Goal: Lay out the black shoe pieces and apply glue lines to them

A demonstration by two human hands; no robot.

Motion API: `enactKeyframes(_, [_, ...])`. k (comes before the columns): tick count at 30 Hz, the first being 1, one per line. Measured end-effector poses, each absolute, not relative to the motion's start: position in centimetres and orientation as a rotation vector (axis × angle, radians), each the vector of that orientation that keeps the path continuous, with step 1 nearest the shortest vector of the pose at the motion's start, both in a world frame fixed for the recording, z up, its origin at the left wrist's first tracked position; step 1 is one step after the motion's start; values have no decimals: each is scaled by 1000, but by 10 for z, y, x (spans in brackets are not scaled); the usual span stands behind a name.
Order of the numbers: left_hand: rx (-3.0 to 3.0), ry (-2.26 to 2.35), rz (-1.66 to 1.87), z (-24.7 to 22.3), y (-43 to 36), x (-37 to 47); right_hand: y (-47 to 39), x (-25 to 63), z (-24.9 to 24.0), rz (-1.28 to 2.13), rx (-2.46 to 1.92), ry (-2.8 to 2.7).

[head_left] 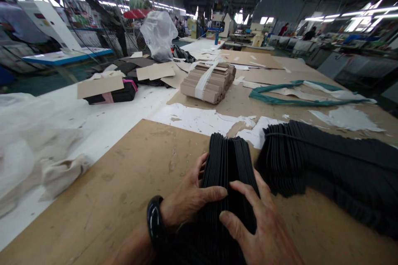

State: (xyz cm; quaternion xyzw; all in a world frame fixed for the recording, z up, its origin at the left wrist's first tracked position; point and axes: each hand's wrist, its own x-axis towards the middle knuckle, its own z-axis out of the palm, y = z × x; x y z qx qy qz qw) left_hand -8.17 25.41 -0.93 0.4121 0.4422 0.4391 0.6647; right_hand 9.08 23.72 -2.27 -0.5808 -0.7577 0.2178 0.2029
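Both hands grasping black sheet stack
Left hand (186, 198) and right hand (258, 223) clamp the upright black sheet stack (228, 161) on the worktable (124, 182).

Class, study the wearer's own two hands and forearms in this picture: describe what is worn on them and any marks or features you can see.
Both hands are bare, with no gloves and no rings visible. The left hand has a glossy black bangle around its wrist, smooth and rounded, catching the light. The right hand shows nothing worn; its wrist runs out of the picture. No sleeves reach either forearm in view. The knuckles are creased.
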Motion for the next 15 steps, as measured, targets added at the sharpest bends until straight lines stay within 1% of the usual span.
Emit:
enactKeyframes(5, [935,1019,993,-11,254,-81,236,95,-23,606,-1524,-2187])
enactKeyframes(15, [952,1039,957,-8,255,-87,233,86,-23,625,-1466,-2013])
